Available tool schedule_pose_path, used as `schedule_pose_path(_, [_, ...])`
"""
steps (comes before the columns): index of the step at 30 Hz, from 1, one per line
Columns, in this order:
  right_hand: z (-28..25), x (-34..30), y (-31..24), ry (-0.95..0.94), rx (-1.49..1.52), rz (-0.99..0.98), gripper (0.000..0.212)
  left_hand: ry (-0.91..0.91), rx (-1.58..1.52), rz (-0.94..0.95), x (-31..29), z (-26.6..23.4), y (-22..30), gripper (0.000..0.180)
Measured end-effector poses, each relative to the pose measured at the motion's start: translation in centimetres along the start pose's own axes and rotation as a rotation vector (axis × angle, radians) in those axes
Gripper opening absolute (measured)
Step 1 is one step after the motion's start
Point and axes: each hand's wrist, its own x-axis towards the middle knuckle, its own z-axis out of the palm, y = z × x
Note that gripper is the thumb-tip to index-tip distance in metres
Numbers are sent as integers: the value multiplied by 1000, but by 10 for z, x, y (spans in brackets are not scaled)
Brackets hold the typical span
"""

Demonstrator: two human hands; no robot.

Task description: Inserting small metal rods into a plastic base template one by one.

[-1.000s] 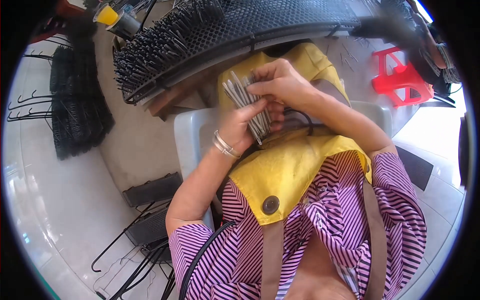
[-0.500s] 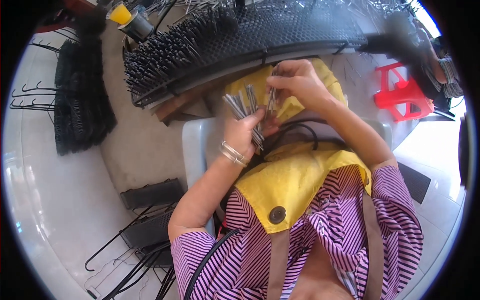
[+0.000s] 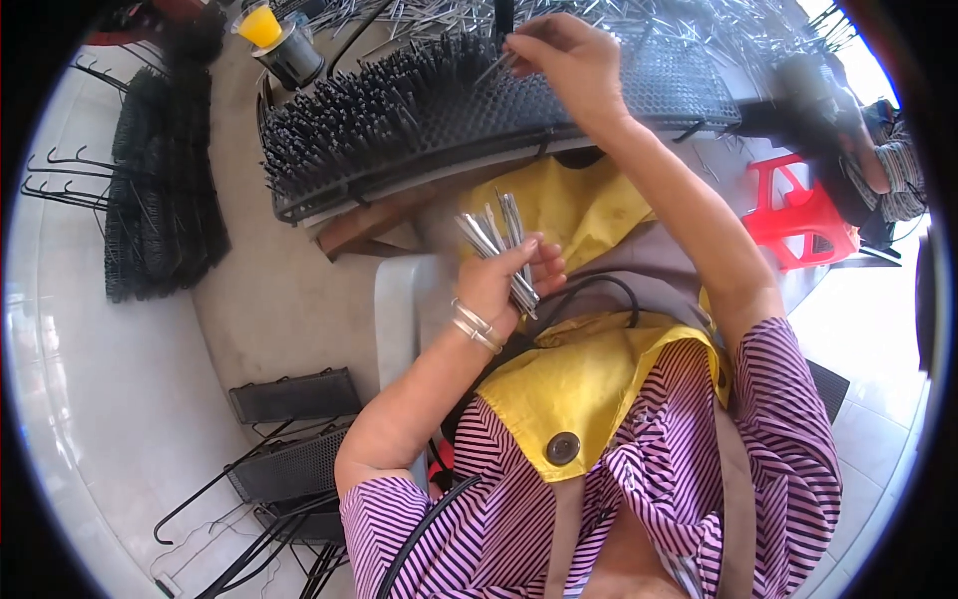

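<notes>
A bundle of thin metal rods [image 3: 484,232] is gripped in my left hand [image 3: 496,285], over the yellow apron [image 3: 574,384] on my lap. Farther off, my right hand [image 3: 574,65] pinches a thin metal rod [image 3: 494,70], which slants down toward a black perforated rack [image 3: 639,95]. Dark rods [image 3: 344,125] stand upright and close together in the holes across the rack's left part. Whether the pinched rod's tip touches the rack, I cannot tell.
Loose silvery rods [image 3: 659,18] lie heaped behind the rack. At the far left stand a metal can [image 3: 291,58] and a yellow cup [image 3: 259,26]. Black racks with hooks [image 3: 160,200] are along the left, more racks [image 3: 294,396] below. A red stool [image 3: 798,215] and another person's arm [image 3: 866,165] are right.
My right hand has moved away from the left hand, forward and over the rack, carrying a thin rod. My left hand still holds its bundle. The view has shifted slightly.
</notes>
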Motion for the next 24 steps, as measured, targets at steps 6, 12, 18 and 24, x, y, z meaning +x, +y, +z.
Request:
schedule_pose_path(6, [20, 17, 26, -119, 2, -148, 10, -35, -8, -24, 1, 2, -1, 22])
schedule_pose_path(12, [38, 23, 22, -142, -381, -412, 15, -41, -12, -24, 0, 1, 1, 22])
schedule_pose_path(18, [42, 36, 27, -252, -497, -596, 15, -36, 0, -16, -4, 6, 2, 21])
schedule_pose_path(24, [52, 34, 24, -253, -581, -457, 16, 4, -14, -18, -3, 7, 2, 22])
